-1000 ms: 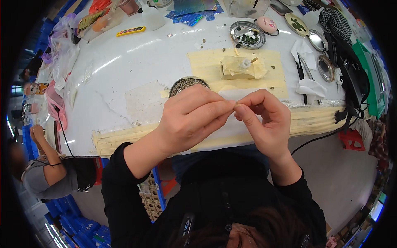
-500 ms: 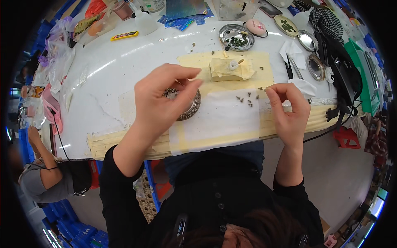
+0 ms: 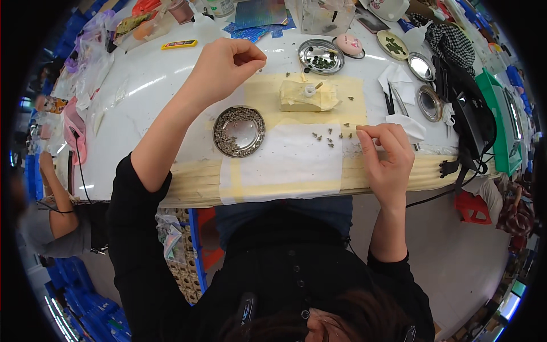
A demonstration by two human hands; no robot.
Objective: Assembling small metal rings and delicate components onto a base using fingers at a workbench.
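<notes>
My left hand [image 3: 225,71] is raised over the far left part of the table, thumb and fingertips pinched together; a tiny speck shows at the tips, too small to name. Below it on the table stands a round metal dish [image 3: 214,137] of small silvery pieces, its middle partly bare. My right hand [image 3: 390,157] hovers at the right edge of a white sheet [image 3: 285,165], its thumb and forefinger also in a pinch. Whatever is between them cannot be made out. Beside those fingertips lie several small dark metal parts [image 3: 330,138]. A tape-wrapped block [image 3: 302,102] with a small white cup [image 3: 309,90] sits beyond the sheet.
Farther back are a metal plate [image 3: 302,56] with dark green pieces, a yellow cutter [image 3: 179,44] and blue shiny sheets [image 3: 250,31]. Tweezers [image 3: 399,98] lie on tissue at right, near a green tray [image 3: 490,102]. Another person's arm [image 3: 57,196] shows at left.
My left hand has lifted up and away from the metal dish, which now shows fully. My right hand stays pinched near the small parts. The whole view has shifted slightly.
</notes>
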